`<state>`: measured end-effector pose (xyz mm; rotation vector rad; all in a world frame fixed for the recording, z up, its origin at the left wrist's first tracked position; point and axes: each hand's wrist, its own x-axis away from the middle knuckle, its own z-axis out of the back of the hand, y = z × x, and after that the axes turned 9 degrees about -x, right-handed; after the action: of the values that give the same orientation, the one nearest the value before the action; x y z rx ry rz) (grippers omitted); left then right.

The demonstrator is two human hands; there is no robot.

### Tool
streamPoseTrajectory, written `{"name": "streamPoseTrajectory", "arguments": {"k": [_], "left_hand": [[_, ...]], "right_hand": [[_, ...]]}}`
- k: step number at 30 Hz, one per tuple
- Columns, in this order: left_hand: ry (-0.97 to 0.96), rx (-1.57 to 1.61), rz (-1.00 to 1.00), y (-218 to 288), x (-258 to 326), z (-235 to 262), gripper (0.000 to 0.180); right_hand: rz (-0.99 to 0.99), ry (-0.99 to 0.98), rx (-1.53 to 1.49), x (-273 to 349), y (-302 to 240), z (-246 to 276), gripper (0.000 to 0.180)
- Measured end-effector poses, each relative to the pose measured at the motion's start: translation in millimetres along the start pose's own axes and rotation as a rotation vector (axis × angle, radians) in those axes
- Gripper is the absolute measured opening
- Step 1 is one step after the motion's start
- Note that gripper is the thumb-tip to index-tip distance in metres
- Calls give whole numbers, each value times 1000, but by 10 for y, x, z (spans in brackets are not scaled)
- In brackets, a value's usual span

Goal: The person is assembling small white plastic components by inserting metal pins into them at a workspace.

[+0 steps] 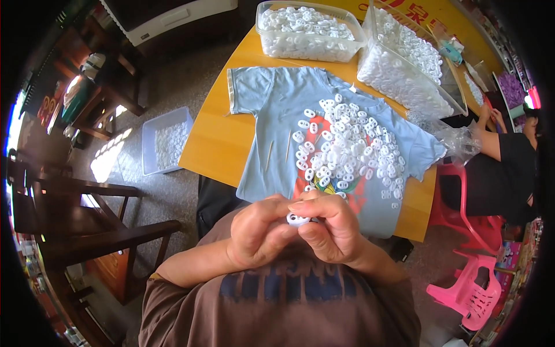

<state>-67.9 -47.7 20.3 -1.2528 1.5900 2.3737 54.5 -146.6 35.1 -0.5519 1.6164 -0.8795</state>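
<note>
Close to my chest, my left hand [261, 230] and my right hand [330, 226] meet around a small white plastic piece [297, 220]. It is oval with holes, and the fingertips of both hands pinch it; part of it is hidden behind them. Just beyond, a light blue T-shirt [254, 156] lies spread on the wooden table [214, 139]. A loose heap of similar white pieces [347, 144] covers the shirt's printed front. Two thin sticks [288, 146] rest on the cloth left of the heap.
Two clear tubs [312, 51] [399, 69] full of white pieces stand at the table's far side. On the floor at left sits another tub [167, 141]. Wooden chairs [110, 231] are at left, pink plastic chairs [474, 283] at right. Another person [491, 168] sits at the right.
</note>
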Motion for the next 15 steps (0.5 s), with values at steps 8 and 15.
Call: {"name": "streamPoseTrajectory", "arguments": {"k": [8,15], "left_hand": [[-29,-62,58,36,54,-31,22],[-59,321,587,183,-4,-75,17]], "right_hand": [[2,53,55,113,-4,16,21],[-49,124,90,176,-5,33,23]]}}
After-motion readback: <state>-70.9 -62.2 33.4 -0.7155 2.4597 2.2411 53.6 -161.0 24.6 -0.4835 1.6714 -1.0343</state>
